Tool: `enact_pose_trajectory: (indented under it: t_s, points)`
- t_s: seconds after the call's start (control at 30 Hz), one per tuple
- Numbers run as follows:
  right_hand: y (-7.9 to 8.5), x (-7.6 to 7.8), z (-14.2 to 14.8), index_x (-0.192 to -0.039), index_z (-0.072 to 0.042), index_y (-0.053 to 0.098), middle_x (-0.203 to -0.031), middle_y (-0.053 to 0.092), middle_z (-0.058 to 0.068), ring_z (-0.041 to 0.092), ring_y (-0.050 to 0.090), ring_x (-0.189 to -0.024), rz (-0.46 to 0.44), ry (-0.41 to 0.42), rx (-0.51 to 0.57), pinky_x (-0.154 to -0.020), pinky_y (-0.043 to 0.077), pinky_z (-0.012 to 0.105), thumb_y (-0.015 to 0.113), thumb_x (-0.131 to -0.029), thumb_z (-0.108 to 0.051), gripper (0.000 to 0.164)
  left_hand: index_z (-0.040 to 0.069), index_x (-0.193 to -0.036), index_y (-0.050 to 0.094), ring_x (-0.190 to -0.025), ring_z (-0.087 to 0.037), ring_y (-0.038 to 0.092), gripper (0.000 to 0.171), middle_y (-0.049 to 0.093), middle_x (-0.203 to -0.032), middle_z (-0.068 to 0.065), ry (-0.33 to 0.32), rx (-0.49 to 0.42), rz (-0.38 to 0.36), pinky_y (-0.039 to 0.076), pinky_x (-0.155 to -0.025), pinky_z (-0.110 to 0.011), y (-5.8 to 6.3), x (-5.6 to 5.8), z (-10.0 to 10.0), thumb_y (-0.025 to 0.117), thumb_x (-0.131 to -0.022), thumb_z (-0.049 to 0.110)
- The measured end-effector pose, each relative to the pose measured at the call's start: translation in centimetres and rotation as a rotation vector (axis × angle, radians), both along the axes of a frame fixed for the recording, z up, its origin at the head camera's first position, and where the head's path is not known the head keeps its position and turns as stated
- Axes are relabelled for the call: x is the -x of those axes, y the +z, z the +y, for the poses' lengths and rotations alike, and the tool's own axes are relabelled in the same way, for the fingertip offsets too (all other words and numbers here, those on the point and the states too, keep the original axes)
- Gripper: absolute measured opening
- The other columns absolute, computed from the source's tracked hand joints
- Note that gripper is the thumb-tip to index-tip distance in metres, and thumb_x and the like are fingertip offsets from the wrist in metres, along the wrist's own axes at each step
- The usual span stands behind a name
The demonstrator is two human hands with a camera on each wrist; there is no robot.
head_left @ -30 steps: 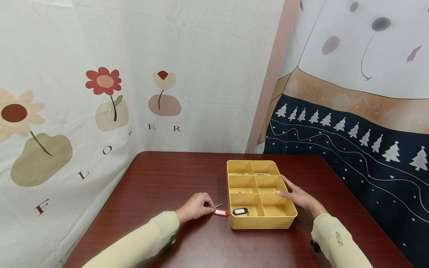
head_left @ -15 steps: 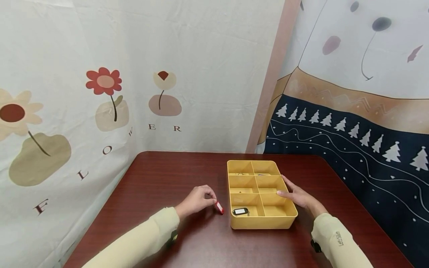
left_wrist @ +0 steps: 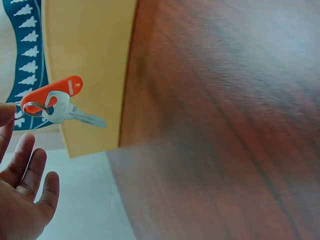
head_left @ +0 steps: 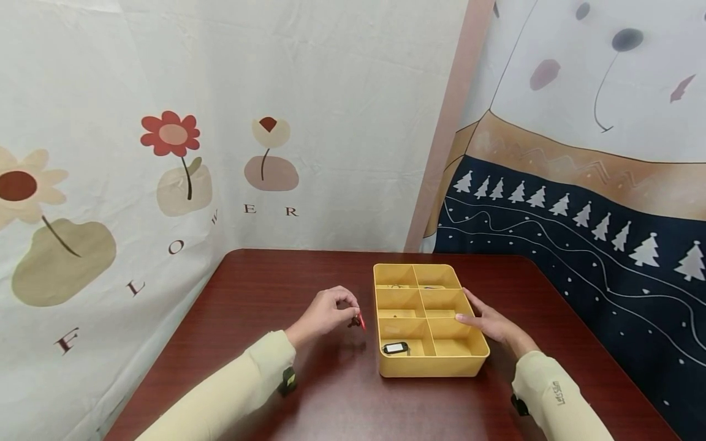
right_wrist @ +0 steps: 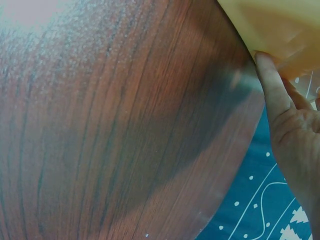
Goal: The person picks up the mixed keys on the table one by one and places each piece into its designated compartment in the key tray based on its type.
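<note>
My left hand (head_left: 326, 313) pinches the ring of a red key tag (head_left: 361, 321) just above the table, left of the yellow divided box (head_left: 427, 367). In the left wrist view a silver key (left_wrist: 61, 108) dangles from that ring beside the tag (left_wrist: 76, 86), and the other fingers are spread loosely. My right hand (head_left: 495, 324) holds the box's right side, its thumb over the rim and its fingers along the outer wall; the right wrist view shows fingers (right_wrist: 272, 85) against the wall. A black key tag (head_left: 394, 348) with a white label lies in the front left compartment.
Small, partly hidden items show in both back compartments, including a ring (head_left: 394, 286) on the left. The box stands on a dark red-brown wooden table (head_left: 292, 275). Behind it hang a flower-print cloth (head_left: 342, 122) and a navy tree-print cloth (head_left: 551, 226).
My left hand has lifted the red key tag off the table, slightly up and away from me; the tag has swung from flat to hanging. My right hand and the box have stayed put.
</note>
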State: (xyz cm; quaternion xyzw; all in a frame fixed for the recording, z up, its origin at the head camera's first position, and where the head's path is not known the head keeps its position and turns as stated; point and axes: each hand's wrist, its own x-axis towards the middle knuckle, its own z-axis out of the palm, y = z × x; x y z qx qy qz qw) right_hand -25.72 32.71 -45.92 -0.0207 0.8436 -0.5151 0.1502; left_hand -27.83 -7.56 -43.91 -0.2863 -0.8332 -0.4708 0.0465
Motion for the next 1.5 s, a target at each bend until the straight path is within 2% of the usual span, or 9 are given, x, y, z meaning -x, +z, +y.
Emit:
enact_pose_trajectory:
  t_s: [0.17,0.33,0.47,0.87,1.0,1.13,1.37,1.5]
  points:
    - [0.0,0.0,0.0,-0.160,-0.017,0.001,-0.162,0.007,0.024,0.043,0.019,-0.144,0.002,-0.004,0.001,-0.112,0.024,0.060,0.063,-0.098,-0.029,0.089,0.016,-0.077,0.071,-0.090,-0.012,0.061,0.012,0.065,-0.088,0.007,0.000,-0.025,-0.010,0.050,-0.083,-0.036,1.1,0.1,0.4,0.075,-0.084,0.006]
    - [0.1,0.0,-0.1,-0.160,-0.018,0.000,-0.162,0.008,0.024,0.044,0.024,-0.142,-0.014,-0.011,0.014,-0.110,0.029,0.060,0.063,-0.098,-0.030,0.090,0.016,-0.078,0.071,-0.092,-0.014,0.061,0.012,0.065,-0.090,0.007,-0.013,-0.034,0.001,0.049,-0.087,-0.045,1.7,0.3,0.9,0.075,-0.084,0.007]
    - [0.1,-0.1,-0.1,-0.160,-0.018,0.000,-0.162,0.008,0.025,0.044,0.023,-0.142,-0.011,-0.006,0.009,-0.110,0.027,0.061,0.063,-0.098,-0.029,0.090,0.017,-0.078,0.071,-0.093,-0.011,0.061,0.011,0.066,-0.091,0.008,-0.026,-0.025,0.028,0.049,-0.088,-0.040,2.2,0.3,1.4,0.075,-0.084,0.008]
    - [0.1,-0.1,-0.1,-0.160,-0.016,0.001,-0.162,0.008,0.025,0.044,0.017,-0.144,0.004,-0.006,-0.021,-0.112,0.020,0.062,0.064,-0.097,-0.030,0.090,0.014,-0.080,0.071,-0.091,-0.010,0.060,0.010,0.065,-0.091,0.005,-0.074,-0.066,0.031,0.050,-0.081,-0.031,4.0,0.2,3.6,0.075,-0.086,0.008]
    - [0.2,-0.1,-0.1,-0.160,-0.017,0.000,-0.162,0.007,0.025,0.045,0.017,-0.144,-0.001,-0.006,-0.023,-0.112,0.020,0.063,0.064,-0.097,-0.032,0.091,0.013,-0.081,0.072,-0.084,-0.012,0.058,0.007,0.065,-0.091,0.005,-0.078,-0.047,0.070,0.046,-0.073,-0.026,4.5,0.2,4.6,0.076,-0.085,0.009]
    - [0.1,-0.1,-0.1,-0.160,-0.019,0.000,-0.162,0.008,0.024,0.045,0.019,-0.144,-0.012,-0.009,-0.019,-0.111,0.022,0.063,0.064,-0.097,-0.034,0.091,0.012,-0.082,0.072,-0.080,-0.017,0.058,0.006,0.066,-0.092,0.005,-0.098,-0.042,0.078,0.044,-0.067,-0.027,5.0,0.1,5.7,0.076,-0.086,0.010]
    - [0.0,0.1,0.0,-0.160,-0.019,0.000,-0.162,0.009,0.024,0.044,0.022,-0.143,-0.010,-0.009,-0.010,-0.111,0.025,0.061,0.063,-0.098,-0.033,0.090,0.012,-0.080,0.072,-0.097,-0.012,0.060,0.008,0.067,-0.093,0.005,-0.119,-0.062,0.057,0.045,-0.090,-0.033,5.7,-0.1,7.5,0.075,-0.087,0.008]
    - [-0.1,0.1,0.0,-0.160,-0.019,0.000,-0.162,0.010,0.024,0.043,0.027,-0.141,-0.016,-0.012,0.016,-0.110,0.030,0.058,0.064,-0.097,-0.031,0.090,0.013,-0.081,0.072,-0.096,-0.009,0.059,0.008,0.067,-0.094,0.006,-0.124,-0.058,0.042,0.046,-0.093,-0.039,5.8,-0.1,8.4,0.074,-0.088,0.009]
